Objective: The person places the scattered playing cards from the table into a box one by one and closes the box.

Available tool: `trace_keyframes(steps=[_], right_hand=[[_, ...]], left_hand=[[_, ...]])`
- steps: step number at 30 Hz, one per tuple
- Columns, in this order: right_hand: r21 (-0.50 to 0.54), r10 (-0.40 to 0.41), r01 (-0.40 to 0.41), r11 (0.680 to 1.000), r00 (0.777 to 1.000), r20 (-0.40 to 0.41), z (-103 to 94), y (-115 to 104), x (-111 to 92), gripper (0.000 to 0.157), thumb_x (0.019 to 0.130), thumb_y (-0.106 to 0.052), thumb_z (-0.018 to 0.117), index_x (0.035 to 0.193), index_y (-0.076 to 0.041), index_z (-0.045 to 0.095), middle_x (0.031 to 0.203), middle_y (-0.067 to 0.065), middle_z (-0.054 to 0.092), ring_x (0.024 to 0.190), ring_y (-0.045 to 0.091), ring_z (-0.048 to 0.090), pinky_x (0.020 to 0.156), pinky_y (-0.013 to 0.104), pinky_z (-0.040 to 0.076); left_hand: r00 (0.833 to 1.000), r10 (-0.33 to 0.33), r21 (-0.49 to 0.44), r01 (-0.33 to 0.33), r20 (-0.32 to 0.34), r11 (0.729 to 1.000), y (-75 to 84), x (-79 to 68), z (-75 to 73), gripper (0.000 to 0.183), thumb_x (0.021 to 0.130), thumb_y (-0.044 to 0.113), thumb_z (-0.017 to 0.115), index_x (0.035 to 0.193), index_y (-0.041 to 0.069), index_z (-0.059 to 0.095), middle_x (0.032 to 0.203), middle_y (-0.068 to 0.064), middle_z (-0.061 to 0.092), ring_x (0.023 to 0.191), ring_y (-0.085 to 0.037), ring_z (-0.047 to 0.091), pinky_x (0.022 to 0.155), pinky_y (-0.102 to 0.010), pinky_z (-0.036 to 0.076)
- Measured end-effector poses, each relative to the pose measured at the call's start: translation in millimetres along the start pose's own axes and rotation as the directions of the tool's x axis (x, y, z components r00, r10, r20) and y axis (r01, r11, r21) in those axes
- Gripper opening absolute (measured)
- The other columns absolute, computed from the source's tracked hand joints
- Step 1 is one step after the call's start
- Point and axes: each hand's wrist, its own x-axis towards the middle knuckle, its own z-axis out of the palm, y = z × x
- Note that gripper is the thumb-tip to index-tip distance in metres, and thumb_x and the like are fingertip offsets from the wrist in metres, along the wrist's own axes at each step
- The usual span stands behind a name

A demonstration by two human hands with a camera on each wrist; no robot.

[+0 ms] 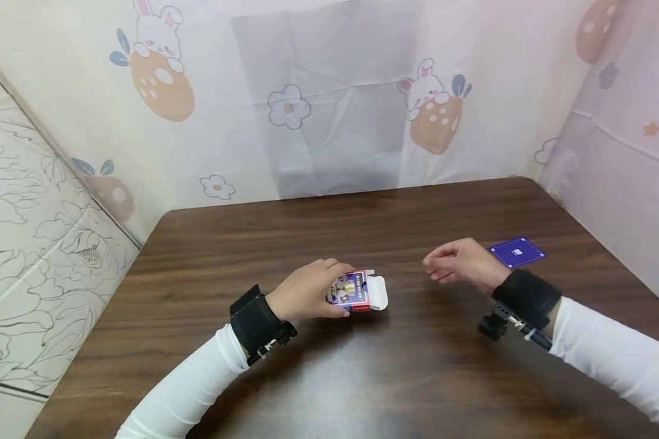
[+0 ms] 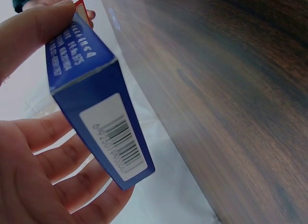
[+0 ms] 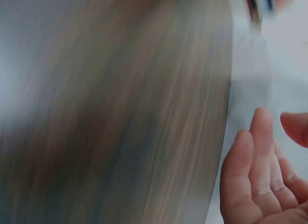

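My left hand (image 1: 311, 291) grips a small card box (image 1: 353, 291) between thumb and fingers, above the table's middle. The box is blue and red with a trophy picture, and its white end flap (image 1: 378, 292) stands out open toward the right. A barcode label (image 2: 115, 136) shows on the box's blue end in the left wrist view. To the right of the box, apart from it, my right hand (image 1: 461, 263) has loosely bent fingers and holds nothing. Just beyond that hand's wrist a blue-purple card (image 1: 517, 252) lies flat on the table.
The dark wooden table (image 1: 241, 238) has its far edge against a patterned curtain (image 1: 340, 140) with rabbits and flowers. A flower-lined panel (image 1: 44, 262) stands along the left side. Black straps (image 1: 527, 299) with small cameras sit on both wrists.
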Motion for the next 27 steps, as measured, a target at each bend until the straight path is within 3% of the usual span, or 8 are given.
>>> trace_keyframes(steps=[2, 4, 6, 10, 13, 20, 27], right_hand=[[-0.106, 0.001, -0.004, 0.994, 0.999, -0.035, -19.2, 8.0, -1.6, 0.034, 0.09, -0.018, 0.057, 0.107, 0.011, 0.055, 0.094, 0.019, 0.063, 0.083, 0.029, 0.061, 0.071, 0.037, 0.05], [-0.247, -0.021, 0.001, 0.969, 0.996, -0.081, -36.9, 15.4, -4.3, 0.036, 0.089, -0.023, 0.059, 0.105, 0.009, 0.056, 0.091, 0.017, 0.063, 0.081, 0.028, 0.062, 0.068, 0.036, 0.05], [-0.407, -0.072, 0.01, 0.913, 0.988, -0.137, -53.1, 23.7, -5.9, 0.036, 0.087, -0.027, 0.061, 0.101, 0.007, 0.058, 0.084, 0.013, 0.064, 0.074, 0.025, 0.061, 0.063, 0.034, 0.05], [-0.645, -0.174, -0.018, 0.764, 0.957, -0.233, -81.4, 43.1, -3.9, 0.033, 0.083, -0.028, 0.063, 0.089, 0.004, 0.06, 0.074, 0.007, 0.061, 0.065, 0.022, 0.055, 0.057, 0.036, 0.045], [-0.7, -0.185, -0.055, 0.712, 0.947, -0.263, -99.5, 57.5, -1.2, 0.035, 0.081, -0.028, 0.064, 0.086, 0.006, 0.059, 0.073, 0.01, 0.06, 0.067, 0.025, 0.054, 0.058, 0.038, 0.043], [-0.716, -0.023, -0.179, 0.675, 0.965, -0.263, -128.2, 76.3, -4.8, 0.057, 0.08, -0.038, 0.063, 0.09, 0.017, 0.052, 0.073, 0.02, 0.057, 0.065, 0.028, 0.051, 0.057, 0.041, 0.043], [-0.711, 0.094, -0.276, 0.647, 0.954, -0.285, -139.3, 85.9, -8.0, 0.078, 0.077, -0.053, 0.062, 0.09, 0.022, 0.049, 0.073, 0.026, 0.055, 0.064, 0.031, 0.05, 0.055, 0.042, 0.044]], left_hand=[[1.0, 0.0, 0.003, 0.0, -0.001, 1.0, -0.7, -0.1, 0.5, 0.069, 0.07, 0.042, 0.072, 0.125, 0.01, 0.047, 0.11, -0.001, 0.054, 0.092, -0.012, 0.047, 0.075, -0.028, 0.041], [1.0, -0.002, 0.007, 0.002, -0.002, 1.0, -1.1, -0.5, 0.5, 0.069, 0.071, 0.043, 0.072, 0.125, 0.01, 0.047, 0.11, -0.001, 0.054, 0.092, -0.012, 0.047, 0.074, -0.028, 0.042], [1.0, -0.005, 0.007, 0.005, -0.002, 1.0, -1.7, -0.7, 0.6, 0.069, 0.07, 0.042, 0.073, 0.125, 0.01, 0.047, 0.111, -0.001, 0.054, 0.092, -0.012, 0.047, 0.074, -0.028, 0.042], [1.0, -0.005, 0.005, 0.005, -0.006, 1.0, -2.6, -1.2, 0.1, 0.069, 0.071, 0.042, 0.073, 0.125, 0.01, 0.047, 0.111, -0.002, 0.054, 0.092, -0.012, 0.047, 0.074, -0.029, 0.042], [1.0, -0.002, 0.006, 0.002, -0.008, 1.0, -3.3, -1.4, 0.1, 0.069, 0.07, 0.043, 0.073, 0.125, 0.009, 0.047, 0.111, -0.002, 0.054, 0.093, -0.013, 0.048, 0.075, -0.03, 0.042], [1.0, -0.007, 0.008, 0.007, -0.005, 1.0, -3.2, -2.2, -0.7, 0.069, 0.071, 0.043, 0.073, 0.124, 0.009, 0.047, 0.111, -0.002, 0.054, 0.092, -0.013, 0.048, 0.075, -0.029, 0.042], [1.0, -0.018, 0.004, 0.018, 0.011, 1.0, -1.3, -3.6, -1.8, 0.069, 0.071, 0.043, 0.072, 0.125, 0.009, 0.047, 0.111, -0.003, 0.054, 0.092, -0.013, 0.048, 0.076, -0.029, 0.041]])
